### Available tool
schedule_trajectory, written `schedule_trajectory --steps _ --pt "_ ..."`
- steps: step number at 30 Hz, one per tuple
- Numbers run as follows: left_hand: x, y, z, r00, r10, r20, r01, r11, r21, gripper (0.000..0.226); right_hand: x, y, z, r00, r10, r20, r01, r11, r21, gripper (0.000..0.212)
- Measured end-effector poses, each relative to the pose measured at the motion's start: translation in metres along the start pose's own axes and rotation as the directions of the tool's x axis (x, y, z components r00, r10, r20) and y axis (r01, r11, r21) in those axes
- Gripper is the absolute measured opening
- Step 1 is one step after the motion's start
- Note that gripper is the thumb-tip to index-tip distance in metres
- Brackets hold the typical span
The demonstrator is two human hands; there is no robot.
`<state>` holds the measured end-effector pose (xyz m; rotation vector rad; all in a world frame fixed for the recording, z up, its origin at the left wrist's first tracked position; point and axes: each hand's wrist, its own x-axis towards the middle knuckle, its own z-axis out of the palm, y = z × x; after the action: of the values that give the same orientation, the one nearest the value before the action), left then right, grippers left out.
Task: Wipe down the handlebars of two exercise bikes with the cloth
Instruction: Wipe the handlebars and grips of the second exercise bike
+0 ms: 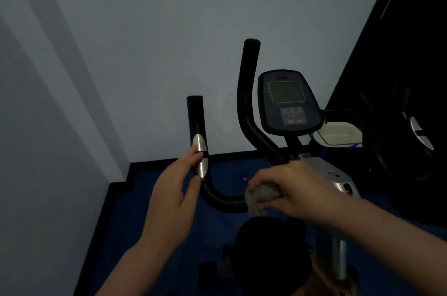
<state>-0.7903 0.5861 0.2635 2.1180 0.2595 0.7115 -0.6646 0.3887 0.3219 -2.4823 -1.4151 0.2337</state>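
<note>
An exercise bike stands in front of me with black curved handlebars. Its left handlebar (196, 121) rises upright and carries a silver sensor plate (200, 155); the right handlebar (249, 92) curves up beside the console (287, 99). My left hand (174, 196) is open, its fingertips touching the silver plate from the left. My right hand (292, 189) is shut on a grey cloth (261, 197), pressed around the low horizontal part of the handlebar near the centre stem.
A second bike's black frame and wheel (420, 136) stand at the right edge. A white tray (338, 134) sits behind the console. Pale walls lie ahead and to the left, above a blue floor (150, 198). The dark seat (268, 247) is below my hands.
</note>
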Motion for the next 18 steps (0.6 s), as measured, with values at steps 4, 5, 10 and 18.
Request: schedule_trajectory --steps 4,5,10,18 --pt "0.000 -0.003 0.005 1.000 0.008 -0.005 -0.008 0.999 -0.033 0.043 0.025 -0.034 0.020 0.996 0.066 -0.059 -0.050 0.968 0.244 0.032" --pt "0.002 -0.005 0.004 1.000 0.018 -0.004 -0.018 0.999 -0.040 0.043 0.029 -0.039 0.021 0.996 0.073 -0.045 -0.060 0.966 0.250 0.031" --pt "0.021 -0.014 -0.015 0.992 0.114 0.051 -0.110 0.991 -0.078 0.041 0.010 -0.045 0.015 0.955 0.287 -0.078 -0.281 0.956 0.082 0.029" --pt "0.047 -0.034 -0.028 0.962 0.180 0.208 -0.160 0.981 -0.107 0.040 0.032 -0.103 0.036 0.844 0.503 -0.184 -0.463 0.858 0.222 0.026"
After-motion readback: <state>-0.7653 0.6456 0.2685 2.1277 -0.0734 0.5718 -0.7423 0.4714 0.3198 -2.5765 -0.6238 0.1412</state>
